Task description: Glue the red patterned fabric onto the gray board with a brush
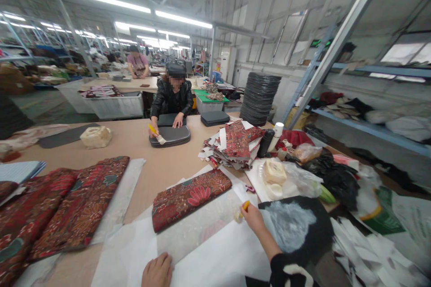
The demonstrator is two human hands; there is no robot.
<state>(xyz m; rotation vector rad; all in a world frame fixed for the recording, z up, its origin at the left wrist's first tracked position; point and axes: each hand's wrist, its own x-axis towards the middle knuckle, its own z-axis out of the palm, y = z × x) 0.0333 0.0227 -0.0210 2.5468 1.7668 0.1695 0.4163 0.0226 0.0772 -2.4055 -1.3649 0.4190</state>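
My right hand (252, 219) is closed round a small brush with a yellow handle (245, 206), its tip on the white paper sheets (215, 251) in front of me. My left hand (157, 271) rests on the same paper at the bottom edge, fingers curled down flat on it. Just beyond both hands lies a red floral fabric-covered panel (190, 197) on a translucent sheet.
Across the table a person in a black jacket (172, 96) brushes a dark grey pad (170, 136). Floral panels (63, 208) lie at left, a pile of floral pieces (234, 144) and plastic bags (323, 172) at right. A tall stack of dark pads (259, 97) stands behind.
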